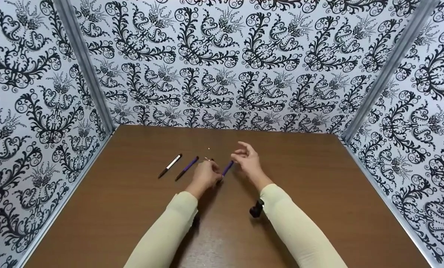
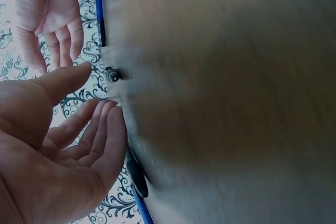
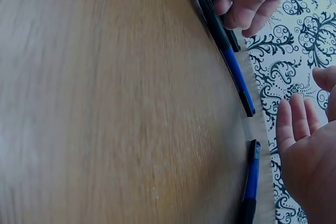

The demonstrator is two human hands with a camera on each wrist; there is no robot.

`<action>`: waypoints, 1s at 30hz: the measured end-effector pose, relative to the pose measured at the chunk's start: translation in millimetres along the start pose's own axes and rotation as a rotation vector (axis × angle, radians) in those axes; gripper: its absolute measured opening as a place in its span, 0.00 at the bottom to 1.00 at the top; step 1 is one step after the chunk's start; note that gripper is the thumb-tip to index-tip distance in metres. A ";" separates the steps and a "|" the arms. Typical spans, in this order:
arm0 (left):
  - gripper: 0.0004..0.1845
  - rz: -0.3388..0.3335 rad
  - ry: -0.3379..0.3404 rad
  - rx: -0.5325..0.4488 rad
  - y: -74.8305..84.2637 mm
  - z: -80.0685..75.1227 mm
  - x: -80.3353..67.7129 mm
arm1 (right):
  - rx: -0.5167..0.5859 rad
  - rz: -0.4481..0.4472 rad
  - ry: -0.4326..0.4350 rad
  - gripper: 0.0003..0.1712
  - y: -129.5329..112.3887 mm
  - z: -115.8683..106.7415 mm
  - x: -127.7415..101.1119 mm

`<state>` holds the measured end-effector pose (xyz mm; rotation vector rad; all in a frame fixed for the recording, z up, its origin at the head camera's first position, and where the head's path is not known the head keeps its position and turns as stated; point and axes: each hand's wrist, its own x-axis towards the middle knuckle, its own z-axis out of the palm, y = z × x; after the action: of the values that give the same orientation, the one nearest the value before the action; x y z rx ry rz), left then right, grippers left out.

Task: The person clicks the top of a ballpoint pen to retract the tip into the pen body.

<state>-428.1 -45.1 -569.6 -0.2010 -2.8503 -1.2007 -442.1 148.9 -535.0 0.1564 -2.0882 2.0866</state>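
Note:
My left hand (image 1: pixel 205 174) is low over the table, its fingertips beside the black end of a blue pen (image 1: pixel 227 169). In the left wrist view, the thumb and fingers of this hand (image 2: pixel 68 150) stand apart with nothing visible between them. Near the pen's far end is my right hand (image 1: pixel 247 160), raised, with its fingers loosely spread. The right wrist view shows that hand (image 3: pixel 310 135) holding nothing, while a blue pen with a black grip (image 3: pixel 231 61) lies near the left fingers. A small dark round thing (image 2: pixel 112 75) sits past the left thumb; its kind is unclear.
Left of the hands lie another blue pen (image 1: pixel 187 168) and a white pen with dark ends (image 1: pixel 170 166). Tiny pieces beyond the left hand are too small to identify. Patterned walls (image 1: pixel 222 74) enclose the back and sides of the brown table (image 1: pixel 319 178).

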 end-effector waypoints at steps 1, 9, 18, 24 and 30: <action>0.15 -0.001 0.002 0.024 -7.2 5.8 7.1 | -0.011 -0.005 -0.001 0.34 0.2 0.2 -0.1; 0.12 -0.018 -0.001 0.129 -26.0 24.6 28.5 | -0.208 -0.048 -0.092 0.31 6.8 0.1 -4.0; 0.12 -0.020 -0.003 0.184 -18.5 26.1 26.3 | -0.323 -0.073 -0.130 0.31 9.1 1.7 -9.5; 0.09 -0.033 -0.023 0.172 -16.5 26.8 27.0 | -0.367 -0.088 -0.121 0.31 10.9 4.9 -10.9; 0.05 -0.044 -0.012 0.157 7.5 10.0 8.3 | -0.391 -0.091 -0.114 0.31 10.8 8.6 -12.1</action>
<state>-435.2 -31.9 -570.5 -0.1399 -2.9564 -0.9782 -432.9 139.7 -548.0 0.3128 -2.4562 1.6143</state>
